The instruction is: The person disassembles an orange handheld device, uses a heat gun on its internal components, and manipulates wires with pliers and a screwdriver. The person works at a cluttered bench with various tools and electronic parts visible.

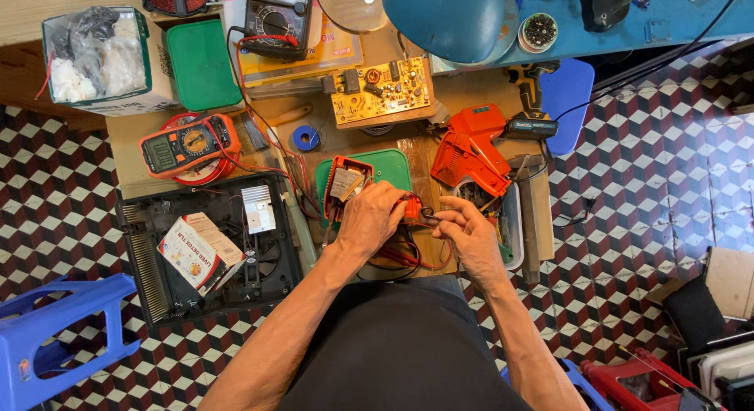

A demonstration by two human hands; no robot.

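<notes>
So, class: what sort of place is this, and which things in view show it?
Probably a small electronics repair bench: an orange multimeter, a bare yellow circuit board and an opened orange power tool housing lie on it.

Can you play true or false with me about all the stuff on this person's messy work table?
1. The left hand rests on a small orange part. True.
2. The orange multimeter lies to the right of both hands. False: it lies to their left, above the open black case.
3. A blue lamp shade hangs over the top of the table. True.
4. The circuit board near the top is bright blue. False: it is yellow.
5. The right hand is holding the orange tool shell. False: the shell lies apart, above that hand, whose fingers pinch something small beside the orange part.
</notes>
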